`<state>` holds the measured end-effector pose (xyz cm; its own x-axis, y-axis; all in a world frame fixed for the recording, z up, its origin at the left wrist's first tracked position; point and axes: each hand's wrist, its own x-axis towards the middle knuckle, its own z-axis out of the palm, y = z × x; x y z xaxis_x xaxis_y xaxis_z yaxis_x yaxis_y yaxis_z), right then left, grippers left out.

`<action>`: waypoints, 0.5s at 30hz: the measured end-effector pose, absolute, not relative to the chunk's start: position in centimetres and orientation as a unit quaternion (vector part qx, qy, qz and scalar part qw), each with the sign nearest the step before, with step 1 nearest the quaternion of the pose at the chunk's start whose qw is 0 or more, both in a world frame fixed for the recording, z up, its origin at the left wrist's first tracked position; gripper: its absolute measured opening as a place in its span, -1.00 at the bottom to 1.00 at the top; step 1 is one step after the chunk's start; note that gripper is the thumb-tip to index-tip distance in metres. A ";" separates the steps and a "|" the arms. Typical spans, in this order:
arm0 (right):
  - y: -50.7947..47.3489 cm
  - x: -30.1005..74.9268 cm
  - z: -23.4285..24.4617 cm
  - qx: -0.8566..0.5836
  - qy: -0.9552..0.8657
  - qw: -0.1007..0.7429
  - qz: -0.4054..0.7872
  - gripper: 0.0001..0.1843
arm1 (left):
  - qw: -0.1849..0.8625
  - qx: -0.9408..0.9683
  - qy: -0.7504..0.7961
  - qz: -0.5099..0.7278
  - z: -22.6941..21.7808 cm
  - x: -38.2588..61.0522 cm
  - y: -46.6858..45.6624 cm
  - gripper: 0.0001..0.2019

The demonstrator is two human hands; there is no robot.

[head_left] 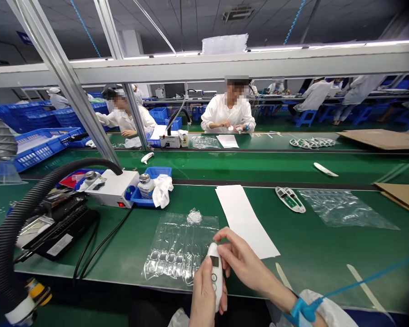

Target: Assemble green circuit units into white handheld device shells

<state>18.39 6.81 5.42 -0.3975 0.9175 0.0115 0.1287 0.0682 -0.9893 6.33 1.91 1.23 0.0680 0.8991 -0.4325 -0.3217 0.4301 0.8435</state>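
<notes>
White handheld device (215, 269) in left grip (203, 290), right grip (237, 255) at top end.

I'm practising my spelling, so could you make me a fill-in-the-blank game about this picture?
1. The person's left hand and right hand are at a rounded plastic device coloured ____.
2. A bright blue strap circles the person's ____ wrist.
3. Long white paper sheets lie on a flat work surface coloured ____.
4. In the picture, a silver-lidded bottle stands to the ____ of a crumpled white wad.

Missing words: white; right; green; left.
</notes>
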 end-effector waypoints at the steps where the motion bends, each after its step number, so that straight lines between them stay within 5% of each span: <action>1: 6.9 18.4 5.6 -0.405 -0.646 0.358 0.538 -0.76 | 0.666 0.293 0.518 0.450 1.3 6.2 1.9 -0.35; 9: 8.9 18.2 5.4 -0.373 -0.614 0.337 0.609 -0.58 | 0.637 0.381 0.529 0.411 2.2 5.2 2.5 -0.34; 15: 9.6 17.9 5.9 -0.375 -0.638 0.299 0.602 -0.69 | 0.614 0.401 0.552 0.396 0.9 5.0 2.6 -0.30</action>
